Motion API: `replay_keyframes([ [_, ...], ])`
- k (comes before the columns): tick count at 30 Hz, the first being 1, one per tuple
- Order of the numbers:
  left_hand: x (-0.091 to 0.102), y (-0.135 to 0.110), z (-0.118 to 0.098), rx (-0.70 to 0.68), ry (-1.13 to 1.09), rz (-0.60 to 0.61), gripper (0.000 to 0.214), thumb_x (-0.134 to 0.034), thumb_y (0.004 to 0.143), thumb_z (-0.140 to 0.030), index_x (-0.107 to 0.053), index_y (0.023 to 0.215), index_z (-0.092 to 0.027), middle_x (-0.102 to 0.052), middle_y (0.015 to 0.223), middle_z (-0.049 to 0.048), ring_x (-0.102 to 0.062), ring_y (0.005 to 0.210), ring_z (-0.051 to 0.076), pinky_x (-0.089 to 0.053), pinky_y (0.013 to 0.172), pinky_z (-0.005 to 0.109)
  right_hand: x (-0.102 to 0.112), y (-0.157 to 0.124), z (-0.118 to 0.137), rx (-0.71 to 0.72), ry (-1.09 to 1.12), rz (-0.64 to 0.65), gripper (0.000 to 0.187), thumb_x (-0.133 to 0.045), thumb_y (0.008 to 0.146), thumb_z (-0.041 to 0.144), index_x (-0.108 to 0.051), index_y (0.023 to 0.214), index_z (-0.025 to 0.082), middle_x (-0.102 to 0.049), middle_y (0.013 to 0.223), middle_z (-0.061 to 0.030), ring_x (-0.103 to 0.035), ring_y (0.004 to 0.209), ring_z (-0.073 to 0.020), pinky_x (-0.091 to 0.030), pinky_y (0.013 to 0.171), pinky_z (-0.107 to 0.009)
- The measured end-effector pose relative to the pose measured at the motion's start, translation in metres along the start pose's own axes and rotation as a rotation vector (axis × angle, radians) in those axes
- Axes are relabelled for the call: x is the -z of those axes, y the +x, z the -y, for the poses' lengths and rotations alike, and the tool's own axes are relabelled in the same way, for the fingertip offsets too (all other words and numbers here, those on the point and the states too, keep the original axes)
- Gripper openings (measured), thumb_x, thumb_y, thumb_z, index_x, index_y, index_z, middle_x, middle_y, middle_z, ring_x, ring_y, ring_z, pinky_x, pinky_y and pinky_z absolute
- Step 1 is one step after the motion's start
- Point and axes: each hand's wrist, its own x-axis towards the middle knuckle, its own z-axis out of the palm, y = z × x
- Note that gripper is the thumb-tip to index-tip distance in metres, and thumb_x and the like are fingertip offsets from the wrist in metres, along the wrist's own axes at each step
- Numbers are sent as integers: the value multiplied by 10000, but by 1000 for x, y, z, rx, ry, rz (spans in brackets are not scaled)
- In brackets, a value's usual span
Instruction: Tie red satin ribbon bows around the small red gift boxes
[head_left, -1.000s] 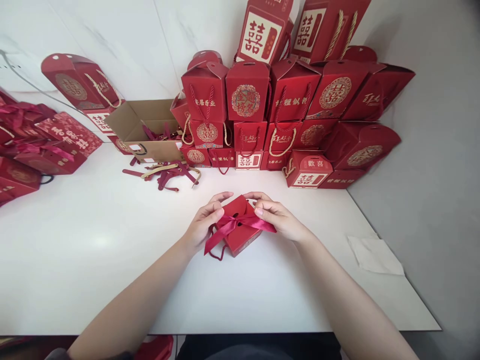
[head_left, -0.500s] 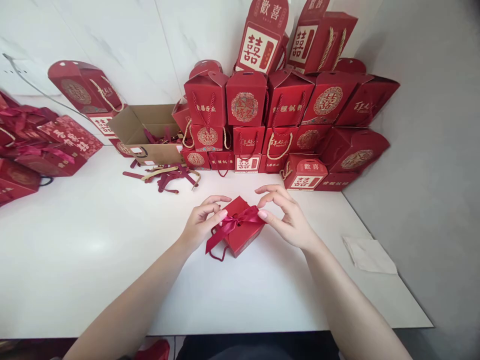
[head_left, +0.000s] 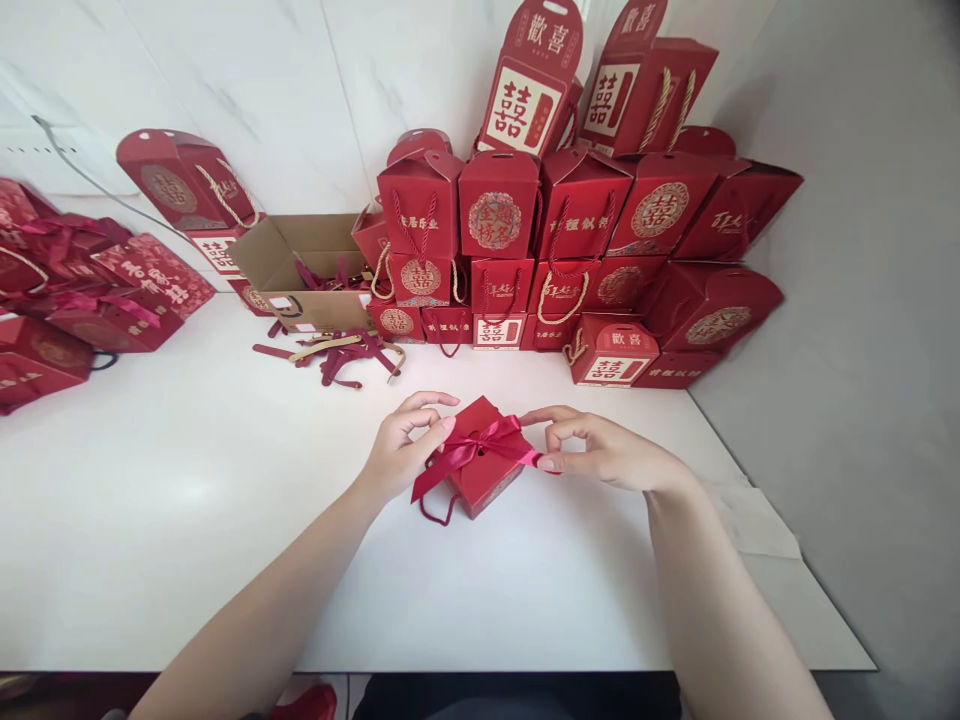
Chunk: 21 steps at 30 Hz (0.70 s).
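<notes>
A small red gift box lies on the white table in front of me, with a dark red satin ribbon tied across its top. My left hand rests against the box's left side and pinches the ribbon near the knot. My right hand is at the box's right side, its thumb and forefinger pinched on the ribbon's right end. One ribbon tail hangs down over the box's front left corner.
Stacked red gift boxes with rope handles fill the back right against the wall. An open cardboard carton with loose ribbons stands behind, more red boxes lie at left. A white paper sheet lies near the right edge.
My right hand has slid from the top of the bow out to the right, drawing the ribbon end with it. The left hand stays at the knot.
</notes>
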Motion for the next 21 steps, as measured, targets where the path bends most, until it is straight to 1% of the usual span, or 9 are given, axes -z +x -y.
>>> replay_keyframes([
  [4, -1, 0, -1, 22, -17, 2, 413, -567, 888, -346, -502, 530, -151, -613, 1141, 64, -594, 996, 192, -444, 810, 297, 6, -4, -3, -17, -65, 67, 191, -670, 820, 408, -655, 775, 224, -585, 1307, -53, -560, 1182, -257, -413, 1019, -440],
  [5, -1, 0, -2, 35, -39, 17, 405, -568, 885, -356, -519, 539, -150, -611, 1140, 65, -598, 964, 186, -450, 789, 293, 8, -6, -1, -10, -101, 7, 180, -670, 821, 414, -663, 838, 235, -605, 1275, -55, -565, 1174, -257, -415, 1014, -444],
  [7, -1, 1, -4, 81, -107, 43, 378, -568, 878, -383, -587, 582, -148, -607, 1147, 73, -604, 900, 177, -460, 733, 285, 6, -8, 8, 62, -184, -253, 186, -640, 854, 407, -650, 946, 245, -644, 1171, -61, -588, 1118, -242, -429, 986, -439],
  [9, -1, 1, -6, 140, -189, 51, 343, -557, 875, -405, -667, 677, -148, -610, 1153, 80, -609, 830, 166, -466, 684, 280, -6, -8, 21, 235, -267, -515, 152, -585, 903, 370, -633, 956, 236, -658, 1053, -56, -607, 1028, -209, -452, 945, -412],
  [10, -1, 2, -7, 162, -224, 49, 329, -550, 876, -411, -697, 742, -149, -617, 1148, 81, -609, 801, 163, -469, 674, 279, -17, -6, 28, 346, -315, -564, 139, -563, 921, 348, -636, 921, 229, -654, 1021, -54, -606, 999, -196, -457, 934, -399],
  [14, 0, 4, -6, 157, -315, 48, 328, -532, 888, -402, -726, 948, -144, -664, 1098, 84, -623, 910, 202, -483, 810, 290, -72, 9, 46, 653, -684, -251, 258, -573, 915, 383, -665, 746, 210, -612, 1237, -43, -519, 1177, -235, -344, 1072, -468],
  [17, 2, 5, -2, 126, -305, 39, 316, -551, 887, -392, -733, 966, -146, -665, 1147, 82, -585, 1093, 236, -433, 965, 303, -104, 18, 46, 678, -910, -220, 239, -510, 952, 345, -673, 934, 172, -567, 1326, -85, -464, 1251, -245, -184, 1162, -536],
  [19, 5, 5, -1, 136, -287, 50, 316, -555, 889, -398, -731, 997, -158, -654, 1187, 77, -583, 1105, 238, -428, 976, 312, -114, 21, 44, 649, -950, -248, 265, -496, 959, 359, -656, 1030, 161, -546, 1351, -100, -439, 1276, -249, -215, 1151, -524],
  [21, 7, 5, -2, 160, -280, 72, 327, -541, 897, -406, -726, 1020, -166, -662, 1172, 74, -597, 1079, 236, -438, 963, 324, -118, 22, 42, 634, -958, -281, 292, -492, 957, 395, -659, 975, 156, -541, 1352, -111, -441, 1270, -263, -314, 1092, -488],
])
